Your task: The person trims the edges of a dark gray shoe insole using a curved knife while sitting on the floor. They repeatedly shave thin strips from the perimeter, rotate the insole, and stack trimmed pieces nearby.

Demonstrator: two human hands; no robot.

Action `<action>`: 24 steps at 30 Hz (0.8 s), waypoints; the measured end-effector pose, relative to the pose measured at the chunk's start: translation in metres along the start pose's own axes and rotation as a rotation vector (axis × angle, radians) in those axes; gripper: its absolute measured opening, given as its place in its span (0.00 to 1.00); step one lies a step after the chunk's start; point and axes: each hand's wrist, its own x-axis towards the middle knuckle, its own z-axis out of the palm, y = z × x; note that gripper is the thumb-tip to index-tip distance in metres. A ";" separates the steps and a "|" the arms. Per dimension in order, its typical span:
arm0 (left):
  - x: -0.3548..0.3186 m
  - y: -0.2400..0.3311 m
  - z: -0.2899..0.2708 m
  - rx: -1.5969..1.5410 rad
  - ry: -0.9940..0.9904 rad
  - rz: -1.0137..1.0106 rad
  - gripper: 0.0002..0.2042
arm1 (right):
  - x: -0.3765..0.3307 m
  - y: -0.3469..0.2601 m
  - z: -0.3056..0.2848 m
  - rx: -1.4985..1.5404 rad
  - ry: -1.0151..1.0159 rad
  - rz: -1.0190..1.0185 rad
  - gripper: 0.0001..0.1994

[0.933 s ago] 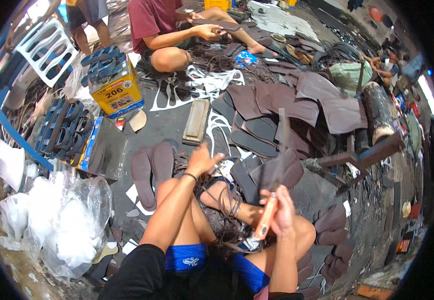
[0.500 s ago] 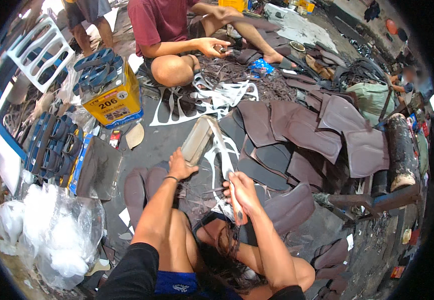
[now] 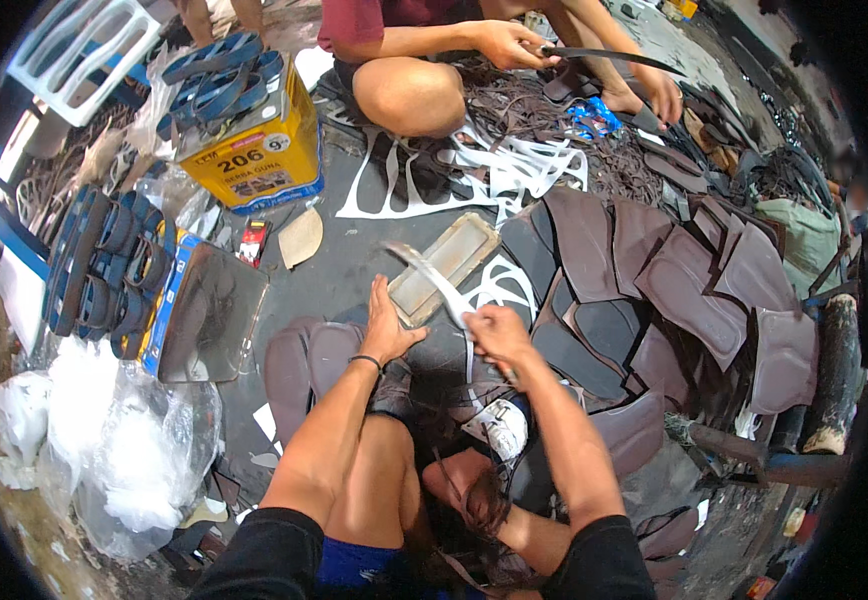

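A long knife [image 3: 442, 284] with a pale curved blade is in my right hand [image 3: 499, 338], whose fingers are closed round its handle. The blade lies slantwise across a rectangular sharpening stone [image 3: 472, 238], its tip past the stone's left edge. My left hand [image 3: 390, 328] grips the stone's near end, with fingers along the left side and the thumb at the near edge. Brown sole pieces [image 3: 334, 358] lie beside my left wrist. Just right of the stone is a white cut-out sheet [image 3: 509, 283].
Brown footbed sheets [image 3: 689, 290] are heaped at right. Opposite sits a person whose hand [image 3: 514, 45] holds a long dark blade. A yellow tin [image 3: 254, 160] carries blue sandals [image 3: 219, 85]; more sandals [image 3: 104, 270] stand near a clear plastic bag [image 3: 129, 450] at left.
The blade has swung from pointing away along the stone's right side to lying across it, tip leftward. The person opposite has raised a long dark blade. My view has shifted.
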 end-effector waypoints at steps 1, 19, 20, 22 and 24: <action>-0.002 0.001 -0.001 -0.003 0.004 -0.002 0.63 | -0.014 -0.004 -0.018 -0.023 0.061 0.048 0.14; 0.000 -0.006 0.004 0.001 0.052 0.036 0.61 | -0.044 0.006 -0.043 -0.498 0.370 -0.317 0.15; -0.003 -0.008 0.004 0.000 0.048 0.019 0.61 | -0.042 0.001 -0.035 -0.593 0.446 -0.491 0.15; 0.003 -0.002 0.003 -0.003 0.035 0.014 0.60 | -0.030 -0.015 -0.013 -0.760 0.525 -0.697 0.18; 0.003 0.000 0.001 -0.013 0.030 0.003 0.60 | -0.007 -0.029 0.009 -0.948 0.508 -0.704 0.23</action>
